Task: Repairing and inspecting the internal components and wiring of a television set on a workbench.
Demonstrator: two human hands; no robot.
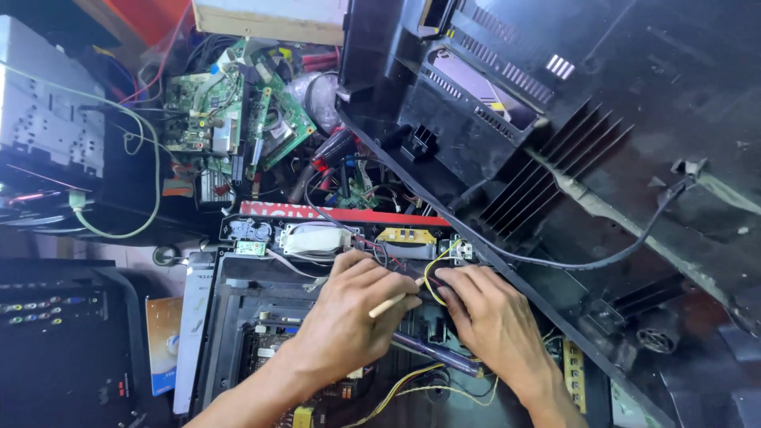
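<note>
Hands work close together inside an opened chassis (238,317): left hand (349,317) grips a pale stick (394,301), right hand (491,317) pinches a yellow wire (432,273). Circuit boards (230,111) lie beyond, black cable (555,261) rightward.

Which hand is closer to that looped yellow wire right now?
Right. The right hand has its fingertips at the yellow wire loop, seemingly touching it. The left hand, holding a thin pale stick, sits just left of the loop.

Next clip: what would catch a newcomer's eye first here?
Two bare hands meet at centre bottom over an opened black electronics chassis: the left hand holds a thin pale stick, the right hand rests beside yellow wires. Green circuit boards pile up at upper left; a big black ribbed plastic casing fills the right.
</note>
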